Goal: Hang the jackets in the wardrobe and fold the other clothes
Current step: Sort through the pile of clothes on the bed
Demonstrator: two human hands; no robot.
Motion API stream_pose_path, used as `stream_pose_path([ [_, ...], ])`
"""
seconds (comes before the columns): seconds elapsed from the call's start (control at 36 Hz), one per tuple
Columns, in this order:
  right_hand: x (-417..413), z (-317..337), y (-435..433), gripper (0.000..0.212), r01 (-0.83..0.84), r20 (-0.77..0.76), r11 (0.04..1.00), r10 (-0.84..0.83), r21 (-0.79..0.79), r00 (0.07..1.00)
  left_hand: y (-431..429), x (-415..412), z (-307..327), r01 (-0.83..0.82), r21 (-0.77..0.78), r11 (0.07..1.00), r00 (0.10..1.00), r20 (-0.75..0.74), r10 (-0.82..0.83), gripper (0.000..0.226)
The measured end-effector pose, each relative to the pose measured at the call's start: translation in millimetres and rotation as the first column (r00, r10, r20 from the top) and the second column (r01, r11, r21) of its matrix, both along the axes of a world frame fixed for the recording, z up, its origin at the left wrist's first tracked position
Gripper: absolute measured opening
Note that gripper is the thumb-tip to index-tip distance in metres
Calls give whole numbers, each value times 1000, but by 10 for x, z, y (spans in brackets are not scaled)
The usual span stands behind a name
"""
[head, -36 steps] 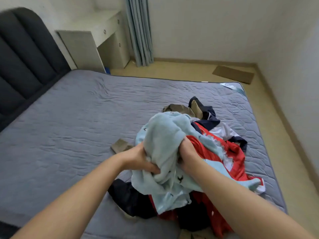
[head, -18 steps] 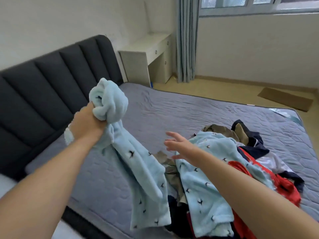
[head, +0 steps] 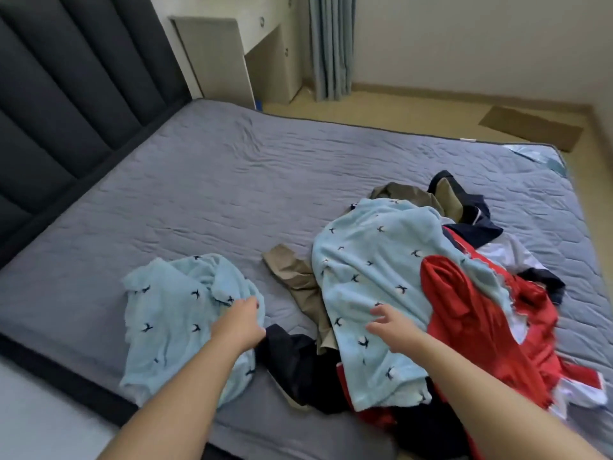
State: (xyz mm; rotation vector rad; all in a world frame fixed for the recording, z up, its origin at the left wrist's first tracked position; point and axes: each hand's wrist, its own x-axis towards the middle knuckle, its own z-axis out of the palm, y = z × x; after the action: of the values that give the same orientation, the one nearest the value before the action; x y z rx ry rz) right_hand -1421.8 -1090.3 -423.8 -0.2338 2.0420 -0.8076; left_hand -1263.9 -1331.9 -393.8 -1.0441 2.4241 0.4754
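Observation:
A small light blue fleece garment with dark bird prints [head: 172, 313] lies crumpled on the grey bed [head: 215, 180] near its front edge. My left hand [head: 237, 322] grips its right edge, fingers curled into the fabric. A second, larger light blue piece of the same print [head: 381, 260] drapes over a pile of clothes to the right. My right hand [head: 389, 325] is over its lower part with fingers spread, holding nothing. The pile also holds a red garment [head: 471, 313], a dark navy one [head: 292, 363] and khaki trousers [head: 295, 270].
A dark padded headboard [head: 66, 94] runs along the left. A pale desk [head: 212, 54] and a grey-blue curtain [head: 331, 44] stand beyond the bed. A flat piece of cardboard [head: 530, 127] lies on the floor at the far right. No wardrobe is in view.
My left hand pulled the small light blue piece out of the pile, lifted it to the left, then brought it down onto the bed. My right hand let go and opened.

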Motion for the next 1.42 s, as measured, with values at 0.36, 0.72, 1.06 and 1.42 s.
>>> stream_pose_path([
  [0.36, -110, -887, 1131, 48, -39, -139, 967, 76, 250, 987, 1450, -561, -1095, 227, 213, 950, 971, 21, -237, 26],
  [0.72, -423, -853, 1721, 56, -129, -363, 911, 282, 391, 888, 2254, -1167, -1215, 365, 213, 907, 931, -50, -362, 45],
  [1.06, -1111, -1223, 1698, 116, 252, -234, 967, -235, 47, 944, 2453, -1713, -1328, 466, 222, 857, 878, -234, -417, 57],
  [1.42, -1215, -1340, 1771, 8, 160, -340, 971, -93, 175, 936, 2542, -1908, -1476, 425, 247, 871, 876, -356, -326, 62],
])
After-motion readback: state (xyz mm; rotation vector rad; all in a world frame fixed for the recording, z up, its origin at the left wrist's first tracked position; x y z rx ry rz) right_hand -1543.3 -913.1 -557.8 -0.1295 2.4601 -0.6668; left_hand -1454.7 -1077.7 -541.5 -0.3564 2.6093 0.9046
